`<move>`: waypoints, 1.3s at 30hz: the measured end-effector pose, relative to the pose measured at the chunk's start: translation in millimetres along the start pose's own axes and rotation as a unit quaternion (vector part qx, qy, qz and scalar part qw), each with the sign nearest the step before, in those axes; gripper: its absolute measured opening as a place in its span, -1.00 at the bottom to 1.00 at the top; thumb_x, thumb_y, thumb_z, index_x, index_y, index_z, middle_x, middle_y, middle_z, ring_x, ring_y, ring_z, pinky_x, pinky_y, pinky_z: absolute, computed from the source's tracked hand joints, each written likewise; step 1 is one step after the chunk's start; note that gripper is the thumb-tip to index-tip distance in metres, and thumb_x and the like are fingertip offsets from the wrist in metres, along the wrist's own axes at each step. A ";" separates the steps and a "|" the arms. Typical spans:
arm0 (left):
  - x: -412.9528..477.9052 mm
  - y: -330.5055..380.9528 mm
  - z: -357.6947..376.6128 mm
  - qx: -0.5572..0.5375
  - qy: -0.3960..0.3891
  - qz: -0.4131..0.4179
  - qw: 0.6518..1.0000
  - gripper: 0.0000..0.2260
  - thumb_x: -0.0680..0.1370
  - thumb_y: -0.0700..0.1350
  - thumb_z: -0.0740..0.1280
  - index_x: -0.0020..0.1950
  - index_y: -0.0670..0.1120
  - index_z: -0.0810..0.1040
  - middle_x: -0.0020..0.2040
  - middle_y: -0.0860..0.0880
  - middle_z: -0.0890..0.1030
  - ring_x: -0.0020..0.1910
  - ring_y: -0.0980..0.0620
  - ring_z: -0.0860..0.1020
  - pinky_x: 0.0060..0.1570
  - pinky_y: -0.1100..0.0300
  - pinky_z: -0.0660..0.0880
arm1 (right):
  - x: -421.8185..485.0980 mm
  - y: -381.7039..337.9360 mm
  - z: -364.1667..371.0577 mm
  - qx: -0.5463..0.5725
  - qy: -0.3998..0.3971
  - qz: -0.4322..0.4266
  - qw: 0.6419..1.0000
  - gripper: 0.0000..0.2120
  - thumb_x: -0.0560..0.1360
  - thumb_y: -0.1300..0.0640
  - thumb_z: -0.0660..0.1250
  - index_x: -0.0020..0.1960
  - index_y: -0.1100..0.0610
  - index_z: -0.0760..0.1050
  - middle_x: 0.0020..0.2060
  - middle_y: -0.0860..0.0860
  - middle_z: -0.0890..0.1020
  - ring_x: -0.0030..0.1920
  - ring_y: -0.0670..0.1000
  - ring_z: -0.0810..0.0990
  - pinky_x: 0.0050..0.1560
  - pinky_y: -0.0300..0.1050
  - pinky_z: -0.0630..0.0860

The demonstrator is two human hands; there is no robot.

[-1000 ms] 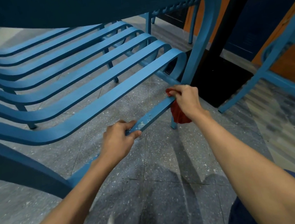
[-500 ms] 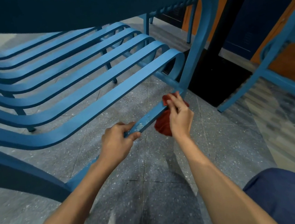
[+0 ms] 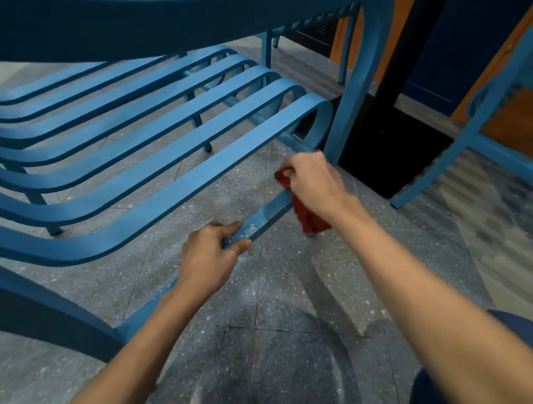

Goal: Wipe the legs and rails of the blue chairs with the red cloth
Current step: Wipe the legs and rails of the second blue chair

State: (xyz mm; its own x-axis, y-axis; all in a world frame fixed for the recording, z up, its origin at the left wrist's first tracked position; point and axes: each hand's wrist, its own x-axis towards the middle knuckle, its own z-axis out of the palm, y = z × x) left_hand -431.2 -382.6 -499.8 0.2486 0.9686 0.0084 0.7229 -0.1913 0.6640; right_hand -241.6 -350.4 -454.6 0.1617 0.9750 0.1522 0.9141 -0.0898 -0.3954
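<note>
Two hands work the low side rail (image 3: pixel 266 213) of the blue chair (image 3: pixel 169 19): the left hand (image 3: pixel 208 259) keeps its fingers curled round the rail. The right hand (image 3: pixel 317 185), gripping the bunched red cloth (image 3: pixel 309 218) against the rail, has slid away from the left hand since half a second ago and sits just beside the front leg (image 3: pixel 354 90). Below lies a grey speckled tile floor (image 3: pixel 274 335); to the right stand a second blue chair (image 3: pixel 472 139), a dark blue cabinet (image 3: pixel 471 25) and orange panels (image 3: pixel 517 124).
</note>
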 end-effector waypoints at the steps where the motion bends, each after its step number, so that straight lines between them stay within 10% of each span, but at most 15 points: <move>1: -0.6 -0.6 -0.8 -0.005 0.000 -0.002 1.000 -0.62 0.50 0.00 0.39 0.30 -0.02 0.53 -0.09 0.07 0.53 -0.21 0.10 0.47 -0.22 0.22 0.31 | 11.8 3.5 -3.2 -0.053 -0.016 -0.007 0.998 -0.81 0.60 0.22 0.18 -0.01 0.25 0.57 -0.20 0.08 0.57 -0.19 0.05 0.57 -0.25 -0.14 0.45; 5: 0.1 -1.3 -0.3 -0.006 -0.001 -0.001 1.000 -0.63 0.50 0.01 0.39 0.30 -0.02 0.54 -0.09 0.08 0.52 -0.19 0.09 0.47 -0.18 0.22 0.31 | 31.7 22.3 -6.6 -0.204 -0.081 0.017 0.975 -0.78 0.57 0.25 0.14 0.12 0.21 0.53 0.06 0.18 0.58 0.11 0.23 0.55 0.01 0.08 0.50; 14: 0.7 -2.8 0.6 -0.010 0.000 -0.007 1.000 -0.63 0.51 0.02 0.39 0.30 0.01 0.53 -0.10 0.10 0.52 -0.23 0.14 0.45 -0.18 0.22 0.32 | 3.7 9.8 23.9 -0.070 -0.112 -0.062 0.989 -0.81 0.59 0.10 0.17 -0.08 0.06 0.55 -0.09 0.05 0.63 -0.04 0.12 0.60 -0.01 0.07 0.55; 19: 0.0 -4.2 0.4 -0.004 -0.003 -0.006 1.000 -0.62 0.51 0.05 0.38 0.31 0.04 0.52 -0.07 0.08 0.53 -0.18 0.08 0.48 -0.17 0.21 0.32 | -18.8 33.1 25.3 0.121 -0.066 -0.154 0.978 -0.79 0.56 0.21 0.29 0.12 0.08 0.62 -0.01 -0.12 0.67 -0.01 -0.20 0.58 0.09 -0.42 0.41; 26: -0.8 -5.7 0.9 -0.008 -0.006 -0.005 1.000 -0.63 0.51 0.04 0.37 0.31 0.02 0.53 0.00 0.01 0.58 -0.11 0.03 0.51 -0.09 0.18 0.40 | -8.0 45.0 31.6 0.177 0.078 0.000 0.981 -0.80 0.58 0.28 0.24 0.08 0.20 0.63 -0.03 -0.01 0.65 -0.04 -0.16 0.54 -0.01 -0.66 0.25; 36: 0.4 -4.9 0.7 -0.011 -0.003 0.001 1.000 -0.64 0.49 0.04 0.40 0.28 0.04 0.55 0.01 -0.03 0.61 -0.07 -0.03 0.55 -0.08 0.14 0.43 | -63.7 10.6 65.6 0.222 0.051 -0.101 0.968 -0.72 0.55 0.29 0.28 0.21 0.11 0.59 0.23 0.01 0.59 0.29 -0.09 0.50 0.39 -0.21 0.33; 39: 0.1 -4.2 -1.4 -0.006 -0.011 0.008 1.000 -0.65 0.50 0.02 0.40 0.28 0.04 0.55 0.01 -0.02 0.62 -0.12 0.03 0.52 -0.13 0.18 0.40 | -55.6 20.8 52.5 0.219 0.034 -0.097 0.970 -0.72 0.53 0.33 0.30 0.18 0.13 0.61 0.17 0.04 0.62 0.22 -0.08 0.56 0.28 -0.38 0.38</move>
State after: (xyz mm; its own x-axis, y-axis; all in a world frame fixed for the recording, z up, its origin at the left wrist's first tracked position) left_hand -435.2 -381.4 -501.5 0.2733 0.9619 0.0027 0.7107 -0.2038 0.6733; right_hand -251.1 -395.8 -518.8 0.0404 0.9481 0.3153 0.6866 0.2029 -0.6981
